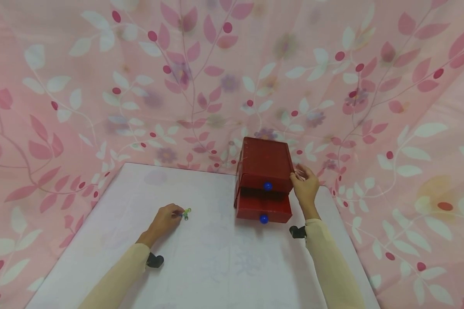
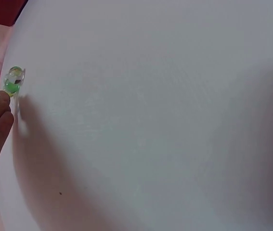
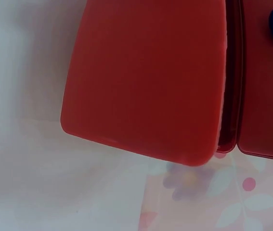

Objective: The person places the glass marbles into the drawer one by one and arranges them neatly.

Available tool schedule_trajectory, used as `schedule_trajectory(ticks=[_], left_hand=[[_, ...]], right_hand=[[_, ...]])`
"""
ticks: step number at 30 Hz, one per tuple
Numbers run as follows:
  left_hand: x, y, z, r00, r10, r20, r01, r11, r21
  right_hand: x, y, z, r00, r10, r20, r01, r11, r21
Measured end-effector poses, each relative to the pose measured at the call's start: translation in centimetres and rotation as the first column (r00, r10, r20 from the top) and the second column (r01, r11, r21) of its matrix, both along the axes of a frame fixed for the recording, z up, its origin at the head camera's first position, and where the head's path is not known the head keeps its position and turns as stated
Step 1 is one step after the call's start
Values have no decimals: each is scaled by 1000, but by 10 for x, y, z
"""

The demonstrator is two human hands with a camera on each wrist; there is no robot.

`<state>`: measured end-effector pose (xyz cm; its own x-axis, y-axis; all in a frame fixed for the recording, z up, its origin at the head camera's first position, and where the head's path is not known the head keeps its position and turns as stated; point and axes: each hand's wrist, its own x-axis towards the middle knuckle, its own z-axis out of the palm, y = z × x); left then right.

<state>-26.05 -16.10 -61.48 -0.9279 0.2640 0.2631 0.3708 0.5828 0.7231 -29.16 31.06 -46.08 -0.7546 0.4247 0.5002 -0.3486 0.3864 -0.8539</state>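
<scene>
A pink cloth (image 1: 216, 98) printed with leaves, berries and flowers hangs behind and beside a white tabletop (image 1: 205, 262). Near the far edge of the tabletop, right of centre, stands a red cabinet (image 1: 264, 156), its lower drawer (image 1: 251, 211) pulled out under the upper one. The right hand (image 1: 306, 186) touches the cabinet's right side near the top front edge; that grip is loose, fingers spread and not wrapped round anything. The left hand (image 1: 167, 219), well to the left of the cabinet, has its grip closed in a pinch on a small green and clear piece (image 1: 186, 213), which pokes out past the fingertips; whether the piece touches the tabletop is hard to tell. Round blue knobs, an upper knob (image 1: 268, 186) and a lower knob (image 1: 264, 219), sit on the drawer fronts.
</scene>
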Motion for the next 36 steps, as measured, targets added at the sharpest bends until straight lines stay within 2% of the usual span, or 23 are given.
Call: schedule_trajectory(ticks=[6, 12, 16, 21, 26, 34, 36], left_hand=[[0, 4, 9, 999, 1, -33, -1, 1000, 3], [-2, 10, 13, 1000, 0, 12, -1, 999, 33], [-4, 15, 16, 1000, -13, 15, 12, 998, 62], [-3, 24, 25, 997, -60, -44, 64, 992, 106], [-4, 35, 33, 989, -107, -98, 118, 987, 113], [-8, 51, 45, 985, -143, -93, 149, 987, 59], [-10, 55, 48, 981, -162, -109, 169, 984, 52]], right_hand=[[-1, 0, 1, 1000, 20, -3, -20, 1000, -21], [11, -8, 16, 998, 66, -16, -66, 998, -23], [18, -13, 25, 997, 73, -13, -73, 997, -16], [20, -15, 27, 998, 64, -13, -64, 998, -3], [20, -14, 27, 998, 55, -8, -55, 998, 13], [21, -14, 28, 998, 60, -6, -60, 998, 11], [21, -14, 28, 998, 58, -4, -58, 998, 13]])
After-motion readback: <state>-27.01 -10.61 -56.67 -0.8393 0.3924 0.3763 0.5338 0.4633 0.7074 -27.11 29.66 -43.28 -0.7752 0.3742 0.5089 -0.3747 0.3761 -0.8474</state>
